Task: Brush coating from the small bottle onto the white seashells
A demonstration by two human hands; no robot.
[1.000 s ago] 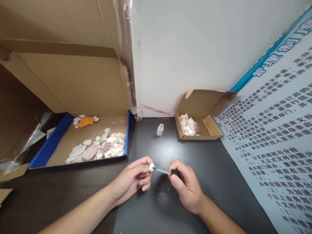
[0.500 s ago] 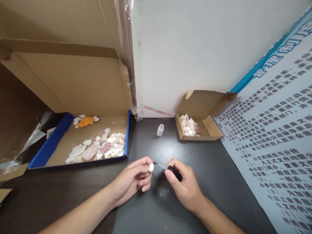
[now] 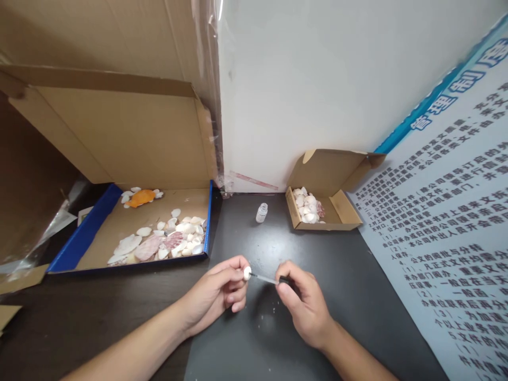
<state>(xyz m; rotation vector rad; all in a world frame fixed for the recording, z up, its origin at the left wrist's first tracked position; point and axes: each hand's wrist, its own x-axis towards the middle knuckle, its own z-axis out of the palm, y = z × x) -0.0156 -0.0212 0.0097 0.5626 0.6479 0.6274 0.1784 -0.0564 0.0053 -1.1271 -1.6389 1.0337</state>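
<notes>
Between thumb and forefinger, my left hand (image 3: pixel 222 288) pinches a small white shell (image 3: pixel 247 273). My right hand (image 3: pixel 305 301) grips the black cap of an applicator brush (image 3: pixel 265 278), whose clear stem points left. The dark brush tip meets the shell's right side, apparently touching it. Beyond the hands stands a small glass bottle (image 3: pixel 262 212) with a white label, upright and uncapped. Both hands are above the dark table mat (image 3: pixel 238 344).
At left, an open blue-edged cardboard box (image 3: pixel 210 222) holds many shells (image 3: pixel 174 241) and an orange piece (image 3: pixel 142 198) with white shells around it. A smaller open cardboard box (image 3: pixel 329 226) with shells stands at back right. A printed poster (image 3: pixel 456 211) borders the right side.
My right hand has shifted slightly right and turned the brush, so its tip now lies against the shell's right side. My left hand has hardly moved.
</notes>
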